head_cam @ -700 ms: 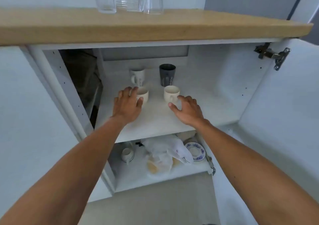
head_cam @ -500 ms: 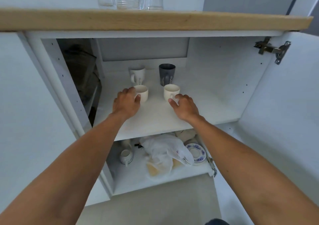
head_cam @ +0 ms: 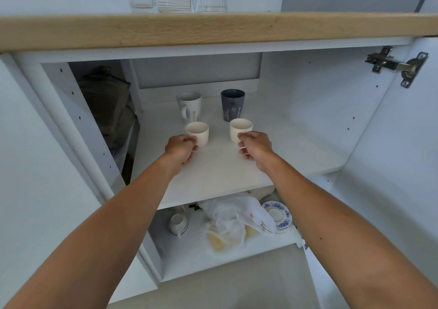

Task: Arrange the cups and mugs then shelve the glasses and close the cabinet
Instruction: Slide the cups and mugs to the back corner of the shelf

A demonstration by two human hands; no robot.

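Soft daylight, slight blur (edges bowed)

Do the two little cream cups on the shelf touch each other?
Apart. The head view shows bare white shelf between the left cream cup and the right cream cup.

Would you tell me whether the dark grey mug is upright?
Upright: the dark grey mug stands on the shelf, open rim facing up.
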